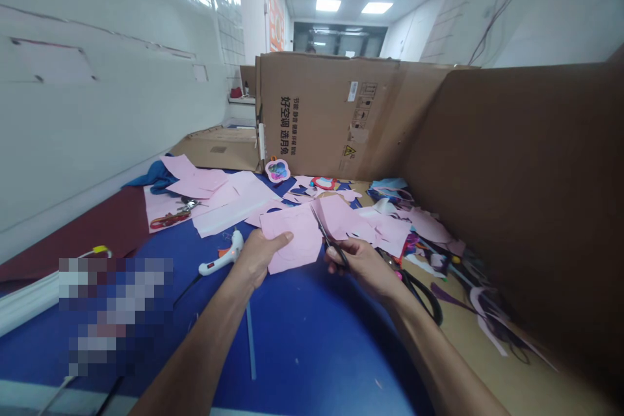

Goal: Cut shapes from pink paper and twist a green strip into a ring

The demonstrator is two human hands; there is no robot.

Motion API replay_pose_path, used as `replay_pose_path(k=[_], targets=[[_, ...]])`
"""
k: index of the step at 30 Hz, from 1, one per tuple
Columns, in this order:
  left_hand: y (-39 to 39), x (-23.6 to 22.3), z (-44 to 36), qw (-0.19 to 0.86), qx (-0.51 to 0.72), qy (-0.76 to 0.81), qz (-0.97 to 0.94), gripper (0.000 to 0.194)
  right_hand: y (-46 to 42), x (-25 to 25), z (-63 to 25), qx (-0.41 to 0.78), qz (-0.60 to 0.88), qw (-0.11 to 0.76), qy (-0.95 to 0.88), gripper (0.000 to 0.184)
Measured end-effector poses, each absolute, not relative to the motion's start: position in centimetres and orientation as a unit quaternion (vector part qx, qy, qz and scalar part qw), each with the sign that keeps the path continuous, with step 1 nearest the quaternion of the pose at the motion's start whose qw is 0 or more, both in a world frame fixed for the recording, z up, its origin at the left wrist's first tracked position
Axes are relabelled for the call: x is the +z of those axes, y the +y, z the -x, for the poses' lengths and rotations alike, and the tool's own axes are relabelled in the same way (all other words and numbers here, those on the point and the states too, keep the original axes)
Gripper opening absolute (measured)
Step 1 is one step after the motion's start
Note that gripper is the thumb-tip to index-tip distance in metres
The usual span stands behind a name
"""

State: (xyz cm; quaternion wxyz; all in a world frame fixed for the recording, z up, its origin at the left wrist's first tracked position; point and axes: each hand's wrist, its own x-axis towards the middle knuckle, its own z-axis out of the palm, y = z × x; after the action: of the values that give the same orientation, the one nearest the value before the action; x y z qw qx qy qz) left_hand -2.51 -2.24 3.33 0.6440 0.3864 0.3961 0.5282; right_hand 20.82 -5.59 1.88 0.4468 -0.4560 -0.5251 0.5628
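Between thumb and fingers, my left hand (260, 255) grips a sheet of pink paper (295, 248) raised above the blue table. A faint outline seems to be drawn on the sheet. My right hand (358, 260) is closed around the handles of dark-handled scissors (322, 231). Their blades point up and away, at the right edge of the held sheet. Another pink piece (341, 218) lies right beside the blades; I cannot tell whether it still joins the held sheet. Left of my left hand rests a white glue gun (221, 259).
Pink paper sheets (195, 179) and a red-handled tool (170, 218) lie at left. A flower-shaped pink piece (277, 170) leans near the tall cardboard box (326, 117). Paper scraps (429, 224) and a black loop handle (426, 296) lie at right. A light blue strip (250, 341) lies in front.
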Motion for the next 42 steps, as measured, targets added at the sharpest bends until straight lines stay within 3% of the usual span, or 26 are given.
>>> replay_pose_path(k=[14, 25, 42], targets=[[-2.18, 3.45, 2.78, 0.645, 0.524, 0.398, -0.389, 0.05, -5.47, 1.54, -21.03, 0.562, 0.449, 0.444, -0.534, 0.048], [-1.95, 3.2, 2.99, 0.64, 0.522, 0.4, -0.398, 0.064, -5.71, 1.99, -20.57, 0.571, 0.454, 0.45, -0.514, 0.058], [-2.15, 3.07, 2.7, 0.629, 0.524, 0.402, -0.411, 0.06, -5.41, 1.38, -20.63, 0.565, 0.457, 0.451, -0.518, 0.047]])
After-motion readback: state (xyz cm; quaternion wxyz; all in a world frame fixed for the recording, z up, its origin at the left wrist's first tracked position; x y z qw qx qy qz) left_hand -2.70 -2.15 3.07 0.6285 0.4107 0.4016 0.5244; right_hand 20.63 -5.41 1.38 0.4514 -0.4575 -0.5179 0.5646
